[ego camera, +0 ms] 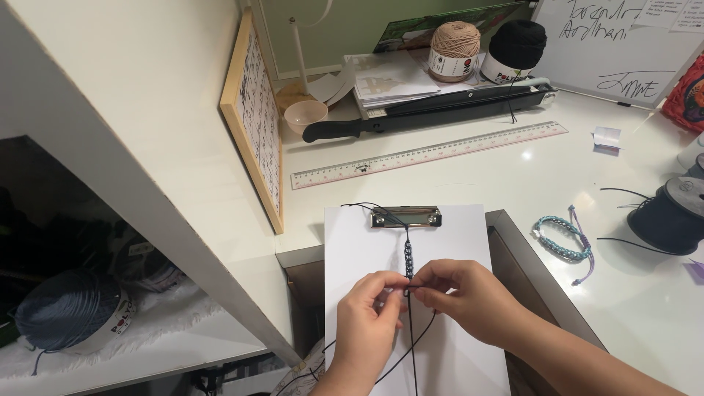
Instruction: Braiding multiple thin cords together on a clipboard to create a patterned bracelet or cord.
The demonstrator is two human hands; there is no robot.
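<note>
Head view: small pink bowl (305,114) at 11 o'clock on the white desk (513,176), contents not visible from here. Open shelf compartment at 8 o'clock holds a ball of blue-grey yarn (67,310). Beige yarn ball (454,50) and black yarn ball (516,48) stand side by side at 12 o'clock, behind a black paper trimmer (440,114). Clear ruler (429,155) lies just in front of the trimmer. Black cord spool (671,216) at 3 o'clock, a finished teal bracelet (565,239) near it.

White clipboard (411,293) sits at 6 o'clock, metal clip (405,217) at its top edge. Knotted black cord braid (408,257) hangs from the clip, long axis running 12 to 6 o'clock, loose strands trailing off toward 6 and 7.

Left hand (364,323) and right hand (462,293) meet at the braid's lower end, fingertips of both pinching the cord strands, thumbs nearly touching.
</note>
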